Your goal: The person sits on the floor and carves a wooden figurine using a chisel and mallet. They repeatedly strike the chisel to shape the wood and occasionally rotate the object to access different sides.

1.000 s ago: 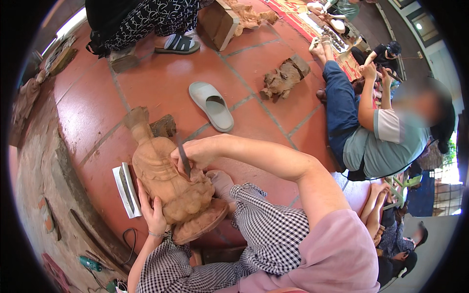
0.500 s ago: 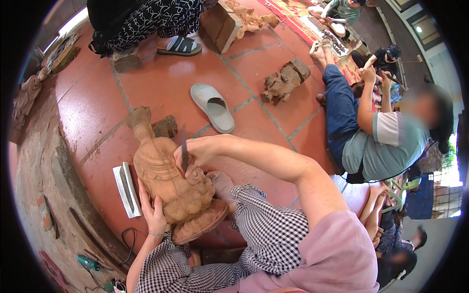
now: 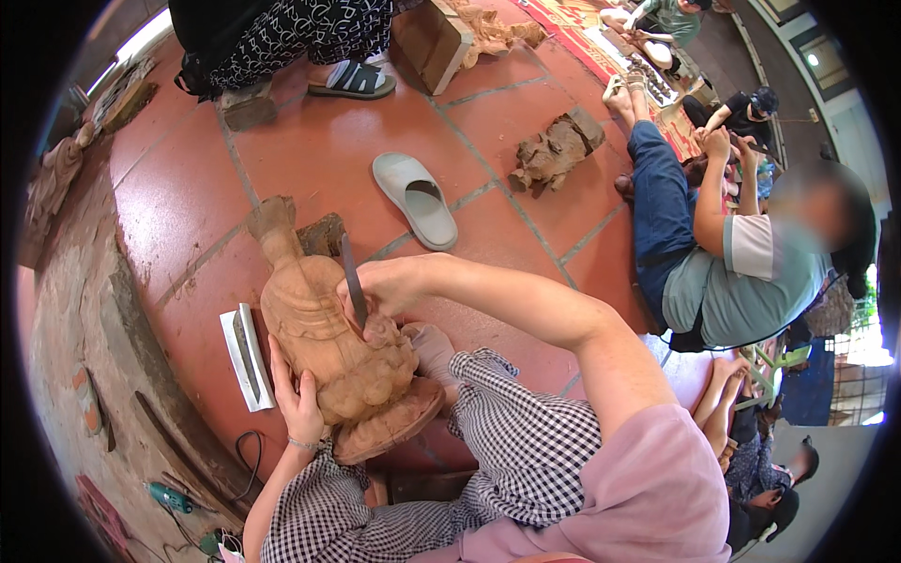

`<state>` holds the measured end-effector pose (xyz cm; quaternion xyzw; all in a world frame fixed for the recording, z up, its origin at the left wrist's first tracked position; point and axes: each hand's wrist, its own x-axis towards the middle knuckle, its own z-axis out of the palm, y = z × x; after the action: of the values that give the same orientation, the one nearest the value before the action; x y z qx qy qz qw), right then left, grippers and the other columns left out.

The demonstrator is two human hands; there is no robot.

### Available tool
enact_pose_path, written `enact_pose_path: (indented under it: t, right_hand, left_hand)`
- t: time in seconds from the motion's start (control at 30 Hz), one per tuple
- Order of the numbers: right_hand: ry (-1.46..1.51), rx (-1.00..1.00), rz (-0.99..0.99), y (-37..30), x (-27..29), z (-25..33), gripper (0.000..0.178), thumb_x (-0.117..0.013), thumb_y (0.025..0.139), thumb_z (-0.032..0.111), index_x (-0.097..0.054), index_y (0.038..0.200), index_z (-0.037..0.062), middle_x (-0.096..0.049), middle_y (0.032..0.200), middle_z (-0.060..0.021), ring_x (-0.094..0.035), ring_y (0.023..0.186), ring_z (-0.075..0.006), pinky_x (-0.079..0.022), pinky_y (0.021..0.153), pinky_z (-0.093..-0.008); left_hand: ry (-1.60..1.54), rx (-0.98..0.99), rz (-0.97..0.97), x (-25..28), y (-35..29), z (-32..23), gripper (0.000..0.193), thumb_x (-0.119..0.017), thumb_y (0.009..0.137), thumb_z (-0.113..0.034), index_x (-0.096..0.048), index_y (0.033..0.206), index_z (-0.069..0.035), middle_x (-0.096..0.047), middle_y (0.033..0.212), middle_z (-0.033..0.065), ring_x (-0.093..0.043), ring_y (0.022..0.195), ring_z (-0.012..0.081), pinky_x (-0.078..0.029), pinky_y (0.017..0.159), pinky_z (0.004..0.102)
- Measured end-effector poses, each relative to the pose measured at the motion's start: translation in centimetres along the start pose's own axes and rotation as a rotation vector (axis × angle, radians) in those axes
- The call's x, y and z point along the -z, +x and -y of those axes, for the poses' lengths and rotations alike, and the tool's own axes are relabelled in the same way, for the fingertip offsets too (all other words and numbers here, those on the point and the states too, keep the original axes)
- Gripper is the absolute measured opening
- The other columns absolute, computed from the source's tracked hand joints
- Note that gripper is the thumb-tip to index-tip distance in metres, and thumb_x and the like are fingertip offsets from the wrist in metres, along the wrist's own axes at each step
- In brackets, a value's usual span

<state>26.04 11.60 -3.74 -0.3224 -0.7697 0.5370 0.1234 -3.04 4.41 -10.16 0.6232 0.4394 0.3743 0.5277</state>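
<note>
A carved wooden statue (image 3: 302, 305) leans across in front of me, its narrow neck pointing away and its bumpy, rounded base (image 3: 394, 422) by my knees. My left hand (image 3: 298, 399) holds its left side near the base, fingers stretched along the wood and thumb apart. Closed in my right hand (image 3: 392, 284) is a thin, flat, dark file (image 3: 351, 277), standing steeply with its lower end at the small carved forms on the statue's right side. The exact contact point is hidden by my fingers.
Left of the statue, another slim dark tool (image 3: 246, 357) lies on a white wrapper. A grey slipper (image 3: 413, 202) and a rough wood chunk (image 3: 558, 150) rest on the red tiles. A long timber slab (image 3: 141, 347) runs along the left. A seated person (image 3: 741, 272) works at right.
The file's upper end has tipped to the left, while its lower end stays by the same carved spot. My left hand keeps its place on the statue. The whole view has shifted slightly.
</note>
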Motion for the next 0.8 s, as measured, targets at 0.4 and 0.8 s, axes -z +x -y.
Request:
enact_pose_path:
  t: [0.4,0.8]
  right_hand:
    - [0.140,-0.211,-0.033,-0.5,0.1,0.7,0.021,-0.082,0.078,0.019,-0.074,0.094,0.0074,-0.063,0.091,-0.0051,-0.063,0.083,-0.0195,-0.050,0.072,-0.0339]
    - [0.089,-0.183,-0.056,-1.0,-0.4,-0.2,0.024,-0.083,0.079,0.022,-0.071,0.093,0.0059,-0.065,0.094,-0.0035,-0.063,0.086,-0.0176,-0.050,0.073,-0.0338]
  left_hand:
    - [-0.085,0.031,-0.006,-0.3,0.0,-0.6,0.074,-0.043,0.089,0.003,-0.015,0.157,0.003,-0.017,0.164,0.0174,-0.020,0.151,0.0278,-0.018,0.121,0.0378]
    - [-0.063,0.071,0.006,-0.4,0.0,-0.8,0.076,-0.048,0.091,0.000,-0.012,0.158,0.002,-0.016,0.165,0.0171,-0.020,0.151,0.0276,-0.019,0.121,0.0379]
